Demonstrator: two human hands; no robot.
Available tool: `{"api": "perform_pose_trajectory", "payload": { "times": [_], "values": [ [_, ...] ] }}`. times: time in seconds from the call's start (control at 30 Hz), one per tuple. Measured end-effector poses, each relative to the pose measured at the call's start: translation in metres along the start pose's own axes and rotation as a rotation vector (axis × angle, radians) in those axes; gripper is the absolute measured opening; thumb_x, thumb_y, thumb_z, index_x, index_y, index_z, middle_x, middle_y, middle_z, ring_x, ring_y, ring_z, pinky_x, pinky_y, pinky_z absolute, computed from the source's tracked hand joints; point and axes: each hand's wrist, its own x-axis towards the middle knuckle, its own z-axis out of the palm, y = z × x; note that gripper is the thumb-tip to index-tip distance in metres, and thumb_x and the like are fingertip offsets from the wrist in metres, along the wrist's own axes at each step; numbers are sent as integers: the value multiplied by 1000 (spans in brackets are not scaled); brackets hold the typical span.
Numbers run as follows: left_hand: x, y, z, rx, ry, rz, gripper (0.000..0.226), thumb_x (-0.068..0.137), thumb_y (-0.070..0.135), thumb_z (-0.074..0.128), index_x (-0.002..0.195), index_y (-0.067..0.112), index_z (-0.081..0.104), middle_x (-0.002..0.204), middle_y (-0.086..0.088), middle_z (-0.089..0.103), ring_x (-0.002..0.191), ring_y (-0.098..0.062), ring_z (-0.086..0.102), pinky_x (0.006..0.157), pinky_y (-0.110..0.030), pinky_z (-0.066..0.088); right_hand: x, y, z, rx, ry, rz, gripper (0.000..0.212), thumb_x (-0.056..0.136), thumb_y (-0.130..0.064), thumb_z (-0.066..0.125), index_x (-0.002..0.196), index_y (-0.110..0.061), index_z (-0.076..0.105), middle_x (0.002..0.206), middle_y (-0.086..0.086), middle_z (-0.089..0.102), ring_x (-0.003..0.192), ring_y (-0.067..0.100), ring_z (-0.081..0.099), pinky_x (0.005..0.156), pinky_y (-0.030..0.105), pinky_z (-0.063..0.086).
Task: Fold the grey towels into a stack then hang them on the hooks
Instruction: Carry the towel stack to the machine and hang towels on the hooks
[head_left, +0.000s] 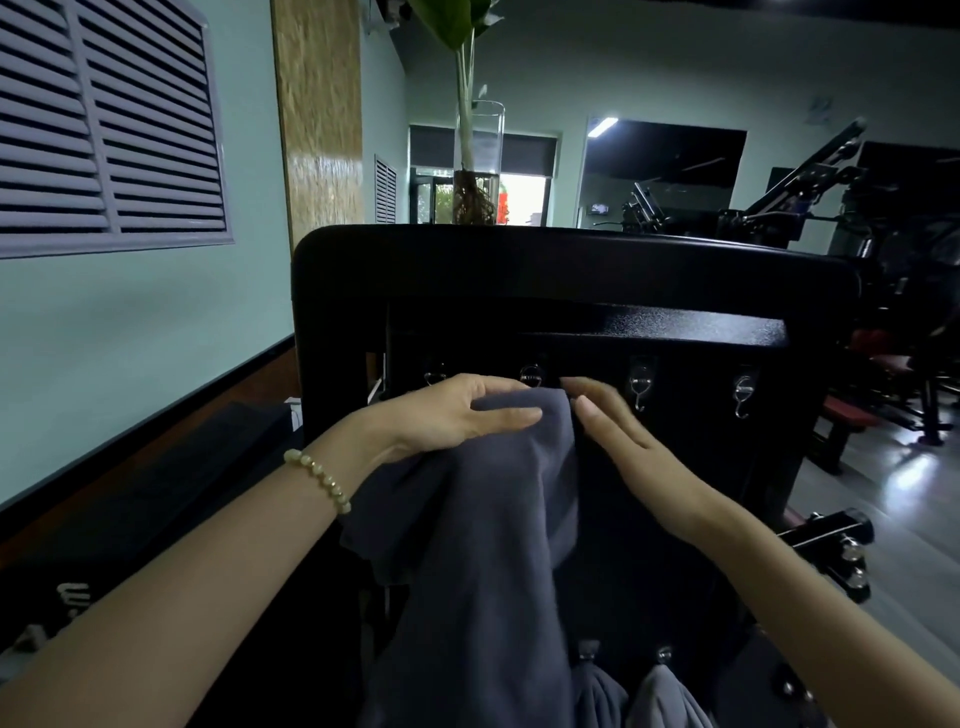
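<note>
The grey towel (493, 519), soft and limp (best taken at its bunched top), is gripped there by the left hand (452, 415) just under a hook (531, 375), the right hand (618, 431) spread flat and empty beside it.

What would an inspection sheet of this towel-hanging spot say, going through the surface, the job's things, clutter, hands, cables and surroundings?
Surface: no table; a black rack with four metal hooks in its upper row.
Job's things: grey towel, its top at the second hook from the left, hooked or not cannot tell; two more towels hang from lower hooks.
Clutter: nothing seen.
Hands: left hand holds the towel's top; right hand open beside it.
Cables: nothing seen.
Surroundings: plant in a glass vase on the rack, wall vent, gym machines.
</note>
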Motion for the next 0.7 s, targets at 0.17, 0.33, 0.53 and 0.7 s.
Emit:
{"api": "perform_pose_trajectory", "payload": {
  "times": [0.17,0.33,0.53,0.7],
  "values": [
    [1,1,-4,18,-56,-4,25,93,34,55,114,27,66,110,7,70,103,-7,66,82,-19,51,5,8,-7,170,-245,156,39,90,-44,47,113,-19,67,112,7,70,105,21,66,89,29,52],
    [11,-31,-6,72,75,-19,18,91,28,60,101,14,67,96,0,73,91,-10,69,78,-21,52,15,26,-22,130,-223,89,25,89,-30,59,106,-13,54,97,5,66,89,20,64,76,28,54],
    [31,-59,-6,-116,272,76,5,90,15,62,94,14,59,87,0,66,80,-6,60,74,-16,48,35,43,-39,100,-153,34,20,88,-22,55,100,-19,72,102,-8,72,97,2,65,79,11,48],
    [69,-52,-16,203,373,220,9,86,22,66,91,23,74,94,12,69,93,2,62,86,-10,44,79,50,-60,-190,-50,-106,18,89,-17,61,101,-21,74,99,-15,73,98,-4,64,82,6,44]
  ]
}}
